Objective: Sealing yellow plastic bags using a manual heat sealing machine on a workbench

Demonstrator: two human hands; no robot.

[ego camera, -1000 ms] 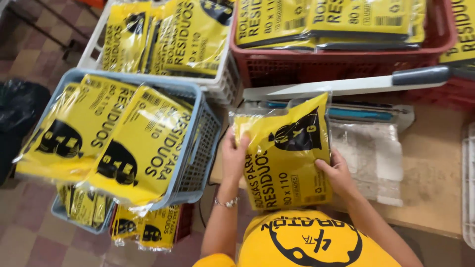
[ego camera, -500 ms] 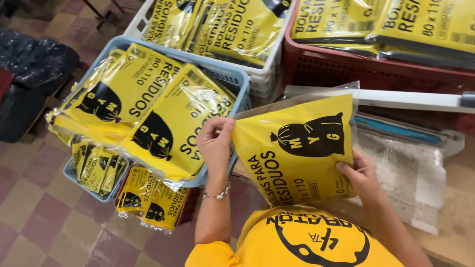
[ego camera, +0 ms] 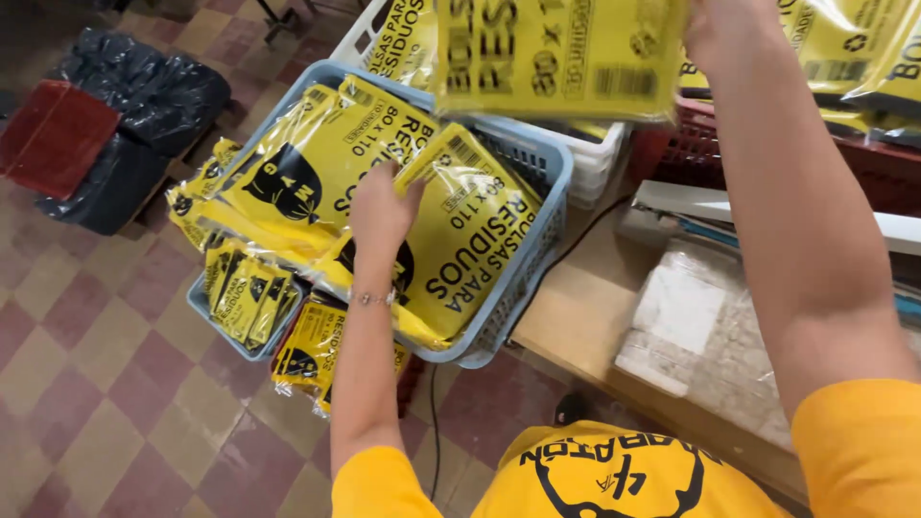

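Observation:
My right hand (ego camera: 718, 29) is raised at the top of the view, gripping a flat yellow printed bag pack (ego camera: 556, 53) by its right edge. My left hand (ego camera: 382, 206) reaches down with fingers spread and rests on yellow packs (ego camera: 480, 240) piled in a light blue plastic basket (ego camera: 539, 259). That basket stands to the left of the wooden table (ego camera: 576, 317). Its packs lie overlapping and spill over the near rim.
A white basket (ego camera: 597, 163) and a red basket (ego camera: 863, 163) with more yellow packs stand behind. Clear plastic sleeves (ego camera: 700, 326) lie on the table. A lower blue basket (ego camera: 230, 343) of smaller packs and black bags (ego camera: 144, 105) sit on the tiled floor at left.
My right hand has lifted the yellow pack up off the table. My left hand let go of it and moved left onto the packs in the blue basket.

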